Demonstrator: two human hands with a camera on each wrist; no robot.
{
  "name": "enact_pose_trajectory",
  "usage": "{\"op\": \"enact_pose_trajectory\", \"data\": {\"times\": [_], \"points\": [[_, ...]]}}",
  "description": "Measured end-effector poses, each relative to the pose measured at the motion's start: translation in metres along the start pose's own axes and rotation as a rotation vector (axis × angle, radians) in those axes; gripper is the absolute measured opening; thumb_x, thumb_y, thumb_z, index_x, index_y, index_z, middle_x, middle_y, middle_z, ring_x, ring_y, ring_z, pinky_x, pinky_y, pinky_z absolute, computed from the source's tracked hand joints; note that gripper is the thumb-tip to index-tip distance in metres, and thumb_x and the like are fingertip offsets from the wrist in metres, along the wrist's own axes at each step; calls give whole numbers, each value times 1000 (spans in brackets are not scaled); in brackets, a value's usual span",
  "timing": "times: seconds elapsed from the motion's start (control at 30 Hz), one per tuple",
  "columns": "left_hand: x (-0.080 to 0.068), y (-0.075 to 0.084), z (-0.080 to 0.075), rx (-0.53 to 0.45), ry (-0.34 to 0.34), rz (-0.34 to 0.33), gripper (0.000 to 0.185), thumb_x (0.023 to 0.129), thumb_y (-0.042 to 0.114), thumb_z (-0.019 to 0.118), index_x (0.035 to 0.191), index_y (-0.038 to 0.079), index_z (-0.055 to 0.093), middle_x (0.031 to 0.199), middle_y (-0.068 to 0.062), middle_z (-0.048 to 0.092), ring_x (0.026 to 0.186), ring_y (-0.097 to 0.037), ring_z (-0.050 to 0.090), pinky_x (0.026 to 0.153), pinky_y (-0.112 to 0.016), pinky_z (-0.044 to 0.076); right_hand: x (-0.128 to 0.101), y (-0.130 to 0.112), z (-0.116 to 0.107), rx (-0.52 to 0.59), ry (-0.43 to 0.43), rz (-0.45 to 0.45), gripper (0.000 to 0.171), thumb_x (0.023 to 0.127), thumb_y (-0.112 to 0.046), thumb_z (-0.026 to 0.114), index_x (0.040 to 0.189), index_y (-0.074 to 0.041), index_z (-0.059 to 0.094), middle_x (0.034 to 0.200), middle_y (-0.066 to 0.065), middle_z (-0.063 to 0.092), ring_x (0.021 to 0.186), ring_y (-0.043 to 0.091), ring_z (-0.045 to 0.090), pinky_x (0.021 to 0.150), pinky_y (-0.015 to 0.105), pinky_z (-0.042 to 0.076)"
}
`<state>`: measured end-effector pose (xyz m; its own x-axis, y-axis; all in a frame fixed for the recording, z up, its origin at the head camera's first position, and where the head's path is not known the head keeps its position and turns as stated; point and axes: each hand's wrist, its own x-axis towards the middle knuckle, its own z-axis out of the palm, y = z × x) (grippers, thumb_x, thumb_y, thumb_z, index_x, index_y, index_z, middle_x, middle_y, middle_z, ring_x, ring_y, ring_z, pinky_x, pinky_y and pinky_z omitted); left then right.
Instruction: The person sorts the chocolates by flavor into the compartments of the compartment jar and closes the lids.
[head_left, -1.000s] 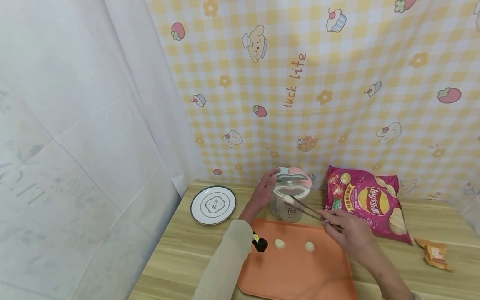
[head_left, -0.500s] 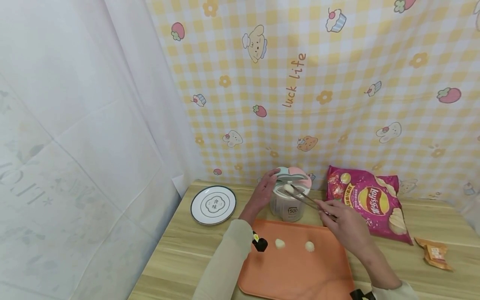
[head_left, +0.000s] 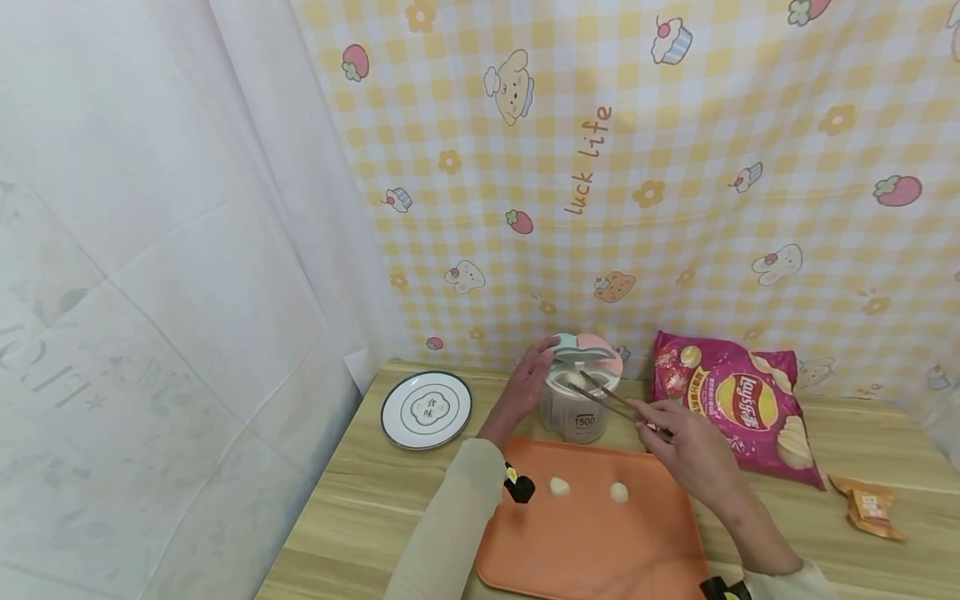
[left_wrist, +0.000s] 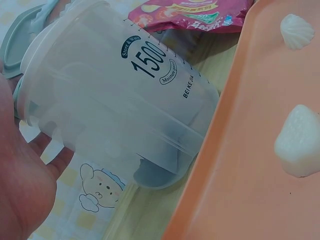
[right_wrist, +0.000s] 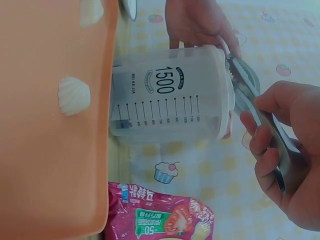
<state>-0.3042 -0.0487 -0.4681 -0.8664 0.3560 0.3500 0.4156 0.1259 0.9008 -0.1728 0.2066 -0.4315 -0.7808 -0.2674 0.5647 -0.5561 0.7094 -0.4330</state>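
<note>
A clear plastic storage container (head_left: 583,421) marked 1500 stands behind the tray, its green-and-pink lid (head_left: 600,343) partly raised. My left hand (head_left: 527,379) grips its left side, with a finger at the lid in the right wrist view. Metal tongs (right_wrist: 280,142) are held in my right hand (head_left: 693,454). Their tips are at the container's opening, beside a small whitish piece (head_left: 576,378); whether they still pinch it I cannot tell. Two white pieces lie on the orange tray (head_left: 592,550): a rounded one (left_wrist: 299,142) and a ridged, shell-shaped one (right_wrist: 74,96).
A white plate (head_left: 427,410) with a dark rim sits left of the container. To the right lies a purple bag of Lay's chips (head_left: 738,408), and farther right a small orange packet (head_left: 870,507). A checked cloth (head_left: 637,167) hangs behind the table.
My right hand has brought the tongs and the white piece from in front of the container up to its opening, and the piece now sits slightly lower. My left hand has stayed in place.
</note>
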Motion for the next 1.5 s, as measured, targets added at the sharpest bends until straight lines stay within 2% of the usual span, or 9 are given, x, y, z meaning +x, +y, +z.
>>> {"op": "enact_pose_trajectory", "data": {"times": [0.47, 0.7, 0.87, 1.03, 1.13, 1.33, 1.5], "points": [[-1, 1, 1, 5, 12, -28, 46, 115, 30, 32, 153, 7, 45, 159, -9, 38, 147, -23, 33, 116, -46, 29, -1, -1, -2, -4, -29, 58, 39, 88, -1, 78, 127, -4, 74, 100, 2, 72, 71, 8, 58, 54, 26, 49], [-1, 2, 1, 5, 16, -22, 46, 115, 29, 33, 152, 4, 45, 159, -9, 39, 148, -25, 32, 116, -48, 29, -2, 0, -2, 14, -27, 51, 39, 88, 0, 78, 127, -3, 73, 100, 2, 72, 68, 6, 54, 51, 25, 45], [-1, 2, 1, -16, 19, -3, 44, 115, 23, 33, 151, 1, 46, 159, -12, 38, 148, -30, 31, 116, -52, 27, -4, -1, -3, 32, -29, 43, 38, 89, 0, 78, 127, -3, 73, 100, 1, 72, 67, 4, 55, 51, 25, 46], [-2, 2, 0, -26, 5, -9, 44, 115, 25, 33, 154, 7, 44, 161, -9, 36, 148, -27, 31, 116, -51, 28, -8, -3, -5, 44, -22, 7, 36, 87, 0, 81, 123, -4, 76, 101, 1, 73, 65, 1, 54, 50, 24, 46], [-2, 1, 0, -17, -4, -22, 45, 115, 29, 33, 155, 10, 43, 161, -7, 35, 148, -24, 31, 116, -49, 29, -11, -4, -7, 66, -52, -5, 36, 85, 0, 82, 121, -4, 77, 101, 2, 73, 63, 0, 53, 48, 23, 46], [-1, 0, 0, -4, 3, -34, 46, 115, 31, 33, 154, 10, 45, 161, -6, 37, 148, -22, 31, 116, -47, 28, -19, -4, -8, 103, -129, -21, 36, 84, 0, 82, 120, -6, 77, 105, 4, 73, 70, -2, 58, 53, 22, 49], [-2, 6, -2, -17, -15, -38, 46, 115, 24, 32, 155, 4, 42, 162, -13, 34, 149, -29, 30, 117, -50, 27, -27, 0, -3, 170, -189, -11, 36, 84, 1, 81, 119, -8, 78, 99, -5, 72, 78, 2, 66, 59, 22, 54]]}}
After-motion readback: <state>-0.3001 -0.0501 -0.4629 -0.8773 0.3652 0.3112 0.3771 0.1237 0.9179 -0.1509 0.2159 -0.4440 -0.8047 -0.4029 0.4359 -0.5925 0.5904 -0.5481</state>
